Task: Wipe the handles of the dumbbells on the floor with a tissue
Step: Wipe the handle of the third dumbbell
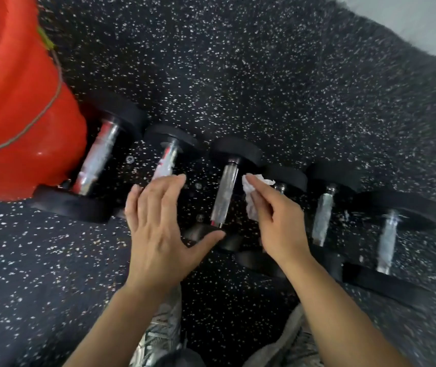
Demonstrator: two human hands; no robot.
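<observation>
Pinching the soft, easily torn tissue [254,197] in its fingertips, the right hand [277,221] hovered just right of the middle dumbbell's handle [224,194], while the left hand [158,229] spread open, empty.

No legible text anywhere.

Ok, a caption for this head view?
Right hand holds a tissue beside a dumbbell handle; left hand hovers open.

A gym: speckled black rubber floor [264,75] with a row of dumbbells [224,192].
</observation>
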